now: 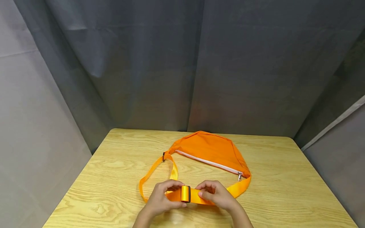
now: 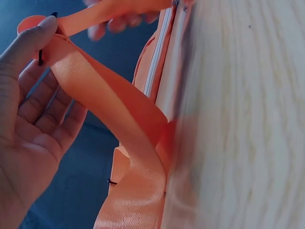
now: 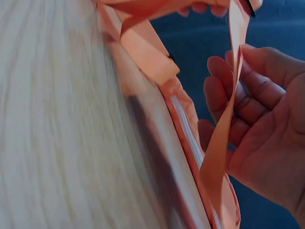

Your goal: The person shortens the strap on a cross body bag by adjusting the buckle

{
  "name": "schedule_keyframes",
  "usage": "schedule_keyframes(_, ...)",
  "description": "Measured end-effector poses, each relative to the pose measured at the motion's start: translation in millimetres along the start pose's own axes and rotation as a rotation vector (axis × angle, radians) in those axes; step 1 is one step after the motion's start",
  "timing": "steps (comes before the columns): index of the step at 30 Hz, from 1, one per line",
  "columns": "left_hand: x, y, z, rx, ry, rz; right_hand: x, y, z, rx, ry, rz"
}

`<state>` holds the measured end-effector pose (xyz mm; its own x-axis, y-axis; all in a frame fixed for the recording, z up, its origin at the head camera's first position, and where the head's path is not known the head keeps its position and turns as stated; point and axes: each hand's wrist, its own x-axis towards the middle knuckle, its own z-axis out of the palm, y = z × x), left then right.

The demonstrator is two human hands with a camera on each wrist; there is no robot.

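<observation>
An orange waist bag (image 1: 211, 147) lies on the table, its white zipper (image 1: 209, 162) facing me. Its yellow-orange webbing strap (image 1: 239, 188) loops toward me from both ends of the bag. My left hand (image 1: 159, 199) pinches the black slide buckle (image 1: 189, 194) and the folded webbing at its edges, thumb below and fingers above. To the right of the buckle, my right hand (image 1: 219, 195) pinches the strap between thumb and fingers. In the right wrist view the strap (image 3: 217, 155) hangs twisted past the palm. Both hands hold the webbing raised off the tabletop.
The wood-grain table (image 1: 285, 183) extends to both sides of the bag. A second black strap fitting (image 1: 163, 157) sits at the bag's left end, and a metal zipper pull (image 1: 240, 176) at its right. Dark grey curtains (image 1: 142, 69) hang behind the table.
</observation>
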<state>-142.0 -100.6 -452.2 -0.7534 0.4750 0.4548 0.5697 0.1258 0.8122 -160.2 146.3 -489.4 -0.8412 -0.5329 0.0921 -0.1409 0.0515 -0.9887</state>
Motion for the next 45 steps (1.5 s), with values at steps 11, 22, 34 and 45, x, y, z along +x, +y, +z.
schedule_keyframes(11,0.5,-4.2,2.6,0.026,0.000,0.021,7.5,2,12,0.137,-0.020,-0.105)
schedule_keyframes(22,1.6,-3.9,0.6,-0.048,-0.012,-0.066,3.0,4,3,0.054,0.006,-0.005)
schedule_keyframes(34,-0.7,-14.8,5.1,-0.003,0.016,0.019,1.3,7,6,0.097,0.048,-0.085)
schedule_keyframes(45,2.6,-3.5,6.2,0.010,0.015,-0.039,3.5,6,11,0.119,0.042,-0.073)
